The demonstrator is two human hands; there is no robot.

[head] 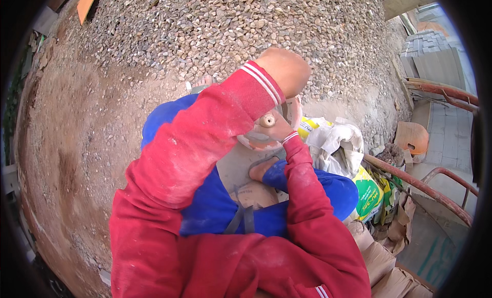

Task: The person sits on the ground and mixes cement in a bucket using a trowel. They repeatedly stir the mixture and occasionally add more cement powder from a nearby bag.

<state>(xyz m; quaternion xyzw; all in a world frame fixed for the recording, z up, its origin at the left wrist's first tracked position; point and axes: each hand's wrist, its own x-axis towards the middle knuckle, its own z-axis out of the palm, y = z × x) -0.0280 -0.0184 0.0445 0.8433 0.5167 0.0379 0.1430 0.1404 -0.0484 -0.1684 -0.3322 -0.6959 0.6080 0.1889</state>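
Observation:
My right hand (278,130) is wrapped around a round tool handle (268,120), whose end with a small hole points up at me. The rest of that tool is hidden below. Under the hand, between my legs, stands a tub (265,145) with a pinkish, smeared rim and something grey and wet-looking inside. My left hand (284,71) reaches across above the tub's far side, bent downward at the wrist. Its fingers are out of sight, so what it holds cannot be seen. Both sleeves are red and dusty.
Gravel (230,32) spreads ahead, bare dirt (73,144) to the left. A paper sack (253,194) lies beneath me. At right are a crumpled white sack (338,138), a green-yellow sack (367,194), reddish metal handles (423,190), an orange plastic piece (411,138) and stacked grey blocks (432,57).

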